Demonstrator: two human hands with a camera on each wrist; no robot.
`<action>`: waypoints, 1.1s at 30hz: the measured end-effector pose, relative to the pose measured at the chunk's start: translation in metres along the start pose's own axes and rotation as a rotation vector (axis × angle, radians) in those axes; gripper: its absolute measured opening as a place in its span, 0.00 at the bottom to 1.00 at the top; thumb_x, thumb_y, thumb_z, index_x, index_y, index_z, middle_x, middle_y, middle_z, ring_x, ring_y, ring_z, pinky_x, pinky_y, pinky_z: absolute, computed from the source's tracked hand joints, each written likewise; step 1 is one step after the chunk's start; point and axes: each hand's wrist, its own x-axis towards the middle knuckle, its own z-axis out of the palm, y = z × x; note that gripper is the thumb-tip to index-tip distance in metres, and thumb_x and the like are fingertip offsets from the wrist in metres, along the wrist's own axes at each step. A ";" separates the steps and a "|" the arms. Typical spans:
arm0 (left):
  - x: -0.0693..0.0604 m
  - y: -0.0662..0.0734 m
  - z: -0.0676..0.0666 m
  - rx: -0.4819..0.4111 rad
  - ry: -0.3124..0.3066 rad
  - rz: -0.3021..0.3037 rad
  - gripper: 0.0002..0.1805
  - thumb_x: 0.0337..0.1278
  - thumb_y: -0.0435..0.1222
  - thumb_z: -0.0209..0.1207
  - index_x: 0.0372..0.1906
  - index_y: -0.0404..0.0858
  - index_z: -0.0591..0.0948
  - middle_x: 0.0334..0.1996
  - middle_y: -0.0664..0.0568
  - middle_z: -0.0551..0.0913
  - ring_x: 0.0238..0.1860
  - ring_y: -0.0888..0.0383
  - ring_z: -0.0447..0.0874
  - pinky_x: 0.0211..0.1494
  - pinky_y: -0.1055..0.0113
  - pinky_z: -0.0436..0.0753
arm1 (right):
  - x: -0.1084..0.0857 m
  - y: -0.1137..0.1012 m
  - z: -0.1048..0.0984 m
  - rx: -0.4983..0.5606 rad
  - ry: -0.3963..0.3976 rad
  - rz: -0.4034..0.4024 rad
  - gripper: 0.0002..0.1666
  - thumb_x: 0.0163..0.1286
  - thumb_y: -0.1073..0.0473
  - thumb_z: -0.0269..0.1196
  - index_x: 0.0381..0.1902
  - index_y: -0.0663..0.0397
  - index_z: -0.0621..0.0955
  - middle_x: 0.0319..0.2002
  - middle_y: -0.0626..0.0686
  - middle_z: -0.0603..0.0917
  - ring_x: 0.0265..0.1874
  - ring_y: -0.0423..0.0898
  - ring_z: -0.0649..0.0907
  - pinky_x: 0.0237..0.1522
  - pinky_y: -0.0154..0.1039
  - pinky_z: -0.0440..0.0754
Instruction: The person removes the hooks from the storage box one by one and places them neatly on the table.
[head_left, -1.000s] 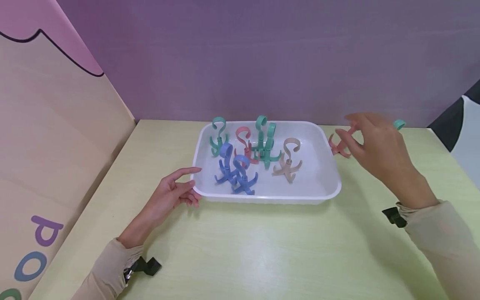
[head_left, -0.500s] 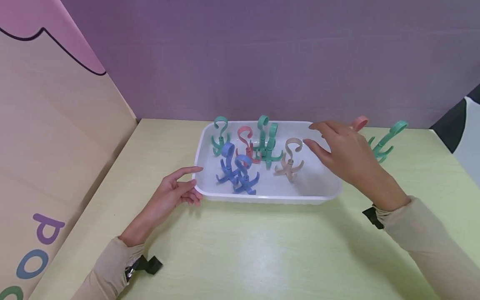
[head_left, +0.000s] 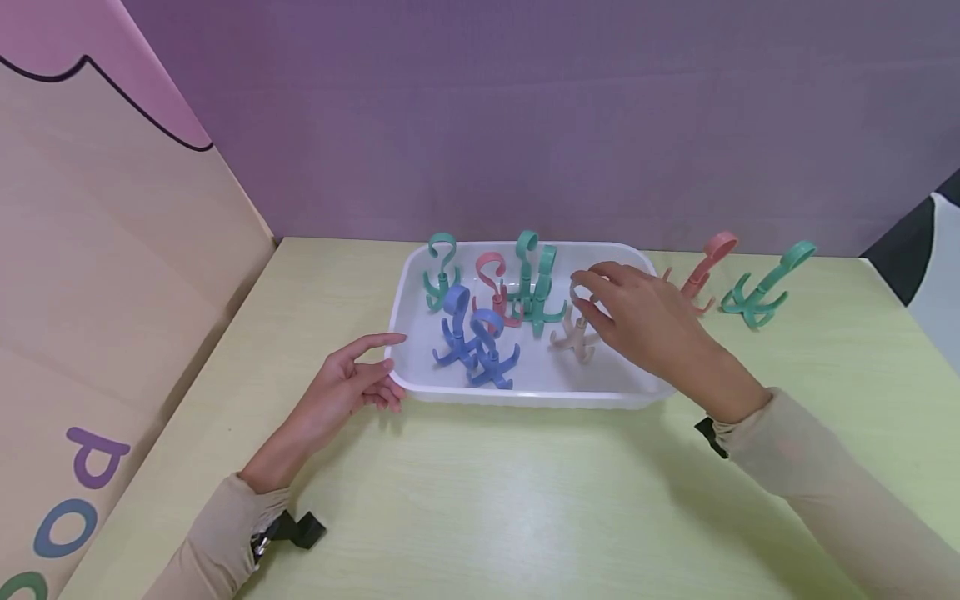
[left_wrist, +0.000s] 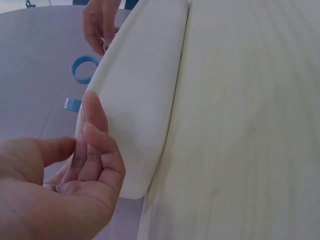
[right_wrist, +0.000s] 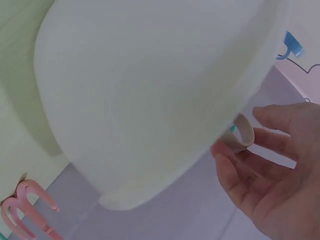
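A white tray (head_left: 525, 398) on the table holds several claw-footed hooks with curled tops. My left hand (head_left: 348, 379) grips the tray's left rim, also visible in the left wrist view. My right hand (head_left: 652, 321) reaches over the tray's right part, its fingertips around the curled top of a beige hook (head_left: 576, 337). In the right wrist view, the thumb is apart from the beige ring (right_wrist: 243, 132), while other fingers lie close to it. Nearby in the tray are blue hooks (head_left: 491, 362), a pink hook (head_left: 495, 292) and green hooks (head_left: 537, 304).
Right of the tray, a pink hook (head_left: 701, 271) and a green hook (head_left: 761, 292) rest on the light wooden table (head_left: 480, 492). A purple wall (head_left: 525, 125) stands behind, with a beige printed panel (head_left: 112, 250) on the left.
My right hand has let go of the pink hook right of the tray and moved left to the beige hook. My left hand stays at the tray's rim.
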 end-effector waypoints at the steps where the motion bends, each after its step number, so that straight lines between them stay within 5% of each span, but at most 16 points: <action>1: 0.000 0.000 0.000 0.000 0.001 0.000 0.25 0.80 0.34 0.53 0.75 0.34 0.68 0.29 0.50 0.90 0.30 0.54 0.90 0.38 0.69 0.86 | 0.000 0.000 0.001 -0.002 0.005 -0.009 0.15 0.69 0.63 0.70 0.53 0.60 0.85 0.48 0.63 0.88 0.45 0.61 0.88 0.35 0.55 0.88; 11: -0.001 0.000 -0.001 -0.009 0.002 -0.007 0.26 0.80 0.34 0.53 0.75 0.34 0.67 0.30 0.50 0.90 0.30 0.54 0.90 0.37 0.69 0.86 | 0.001 -0.004 -0.004 0.014 -0.053 0.013 0.20 0.67 0.71 0.69 0.56 0.63 0.85 0.50 0.65 0.88 0.47 0.62 0.88 0.43 0.56 0.89; 33: 0.000 0.003 0.000 0.017 -0.006 -0.005 0.26 0.79 0.33 0.53 0.75 0.32 0.67 0.30 0.50 0.90 0.30 0.54 0.90 0.37 0.69 0.86 | -0.001 -0.003 -0.012 0.025 -0.123 0.034 0.23 0.66 0.72 0.69 0.59 0.62 0.83 0.51 0.65 0.87 0.43 0.61 0.89 0.38 0.54 0.90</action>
